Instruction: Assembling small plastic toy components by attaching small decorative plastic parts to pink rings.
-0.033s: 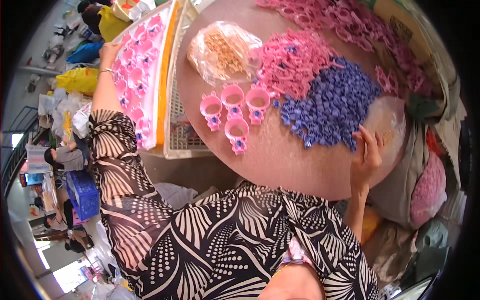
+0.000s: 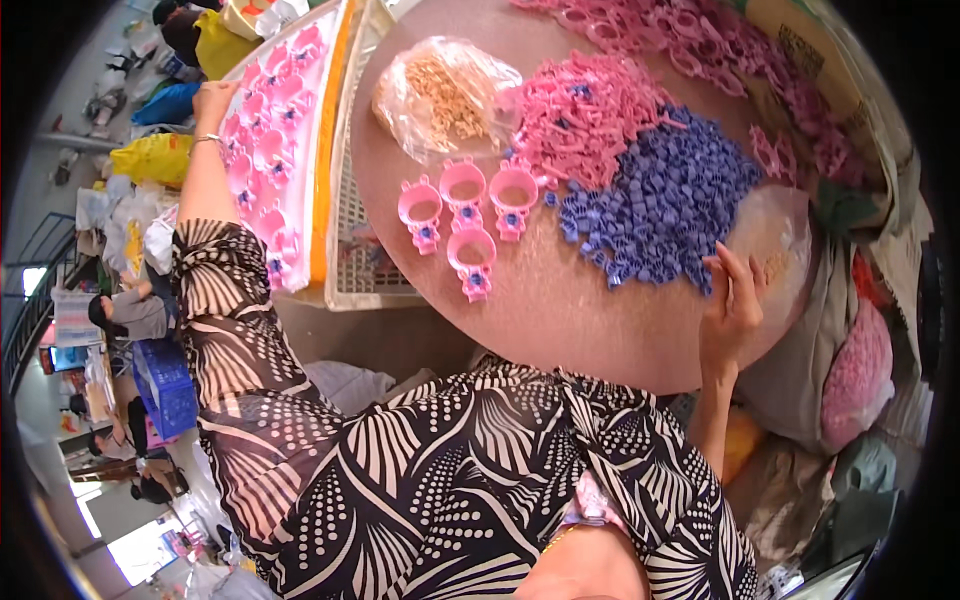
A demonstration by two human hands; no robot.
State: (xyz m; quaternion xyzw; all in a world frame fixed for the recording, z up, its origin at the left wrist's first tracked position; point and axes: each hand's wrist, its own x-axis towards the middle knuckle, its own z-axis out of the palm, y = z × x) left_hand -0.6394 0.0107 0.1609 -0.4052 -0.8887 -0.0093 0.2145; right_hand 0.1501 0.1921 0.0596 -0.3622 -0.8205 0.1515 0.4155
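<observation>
My left hand [image 2: 213,101] reaches to the far left edge of a white-lined tray [image 2: 310,180]. Its fingers are curled there, and what they hold, if anything, is hidden. Several pink ring-shaped pieces [image 2: 272,150] with small blue parts lie on the tray. My right hand [image 2: 735,305] rests near the right edge of the round table, fingers apart, beside a heap of small blue plastic parts [image 2: 660,200]. Left of that heap, pink pieces with round openings [image 2: 470,250] lie grouped on the table, blue bits attached. A pile of slender pink parts [image 2: 585,115] adjoins the blue heap.
A clear bag of tan bits [image 2: 445,100] lies on the round table [image 2: 600,340]. At the right edge is another clear bag [image 2: 775,240]. The tray sits on a pale plastic crate [image 2: 350,250]. More pink parts [image 2: 690,50] spread along the far edge. People and bags stand at left.
The whole view shifts very slightly, and my left hand sits a touch farther left. Otherwise the pieces and my right hand look the same.
</observation>
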